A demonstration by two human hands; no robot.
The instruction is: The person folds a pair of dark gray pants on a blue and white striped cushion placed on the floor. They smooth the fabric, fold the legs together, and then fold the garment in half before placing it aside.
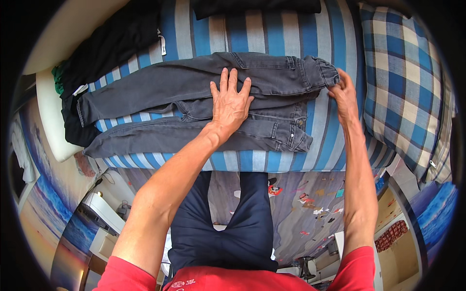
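Dark grey jeans (pixel 160 89) lie stretched out sideways on a blue, white and grey striped cover (pixel 189 34). Their waistband is toward the right and the legs run to the left. Flat on the middle of the jeans rests my left hand (pixel 230 104), its fingers spread. At the far right corner of the waistband, my right hand (pixel 343 92) has its thumb and fingers pinched on the bunched edge of the jeans. The near side of the waistband, with its buttons, lies loose on the cover.
Black clothing (pixel 114 41) lies at the far left, with another dark piece (pixel 257 6) at the far edge. A checked cushion (pixel 400 87) stands on the right. A pale armrest (pixel 51 116) bounds the left side. Below is a patterned floor (pixel 310 194).
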